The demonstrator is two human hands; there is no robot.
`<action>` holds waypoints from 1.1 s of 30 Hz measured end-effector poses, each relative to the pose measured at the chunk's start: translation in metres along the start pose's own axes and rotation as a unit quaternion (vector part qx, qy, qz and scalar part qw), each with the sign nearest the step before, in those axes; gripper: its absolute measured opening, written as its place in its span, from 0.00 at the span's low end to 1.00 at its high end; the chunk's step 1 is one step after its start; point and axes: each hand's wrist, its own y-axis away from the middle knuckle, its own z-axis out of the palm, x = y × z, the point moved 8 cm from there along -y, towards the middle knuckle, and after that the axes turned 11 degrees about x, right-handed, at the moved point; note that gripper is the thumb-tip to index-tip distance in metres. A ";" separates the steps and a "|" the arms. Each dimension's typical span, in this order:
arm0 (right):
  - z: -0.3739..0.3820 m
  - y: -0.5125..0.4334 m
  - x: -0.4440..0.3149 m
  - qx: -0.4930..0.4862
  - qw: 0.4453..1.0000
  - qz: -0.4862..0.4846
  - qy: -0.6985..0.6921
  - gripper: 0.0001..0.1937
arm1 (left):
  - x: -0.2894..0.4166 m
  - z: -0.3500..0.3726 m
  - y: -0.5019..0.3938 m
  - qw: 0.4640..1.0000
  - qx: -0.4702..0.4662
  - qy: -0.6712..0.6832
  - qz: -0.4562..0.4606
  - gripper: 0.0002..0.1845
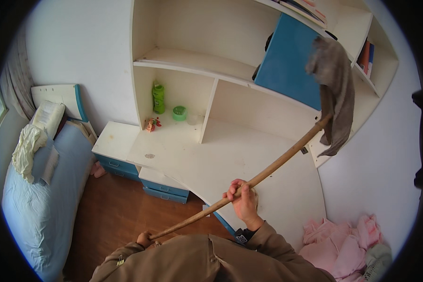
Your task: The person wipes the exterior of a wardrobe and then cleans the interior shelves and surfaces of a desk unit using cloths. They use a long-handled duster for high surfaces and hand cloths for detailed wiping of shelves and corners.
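Observation:
A long wooden pole (278, 163) slants across the view, from low at my waist up to the right. My left hand (145, 239) grips its lower end. Farther up the shaft, my right hand (244, 201) is closed around it above the white desk (197, 158). A grey-brown cloth (338, 81) hangs over the pole's far end, in front of the shelf unit and beside a blue cabinet door (289, 60). Whether the cloth touches the door or shelves I cannot tell.
Open shelves hold a green bottle (158, 98), a green round container (179, 113) and a small figurine (151, 124). Pink clothing (335, 243) lies heaped at the right. A bed (46, 211) with blue bedding stands left, beyond the wooden floor (109, 208). Blue drawers (165, 194) sit below the desk.

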 end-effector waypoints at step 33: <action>0.289 -0.047 0.057 -0.332 0.917 -0.045 0.216 0.11 | 0.174 -0.233 0.093 0.866 0.426 0.179 0.190 0.20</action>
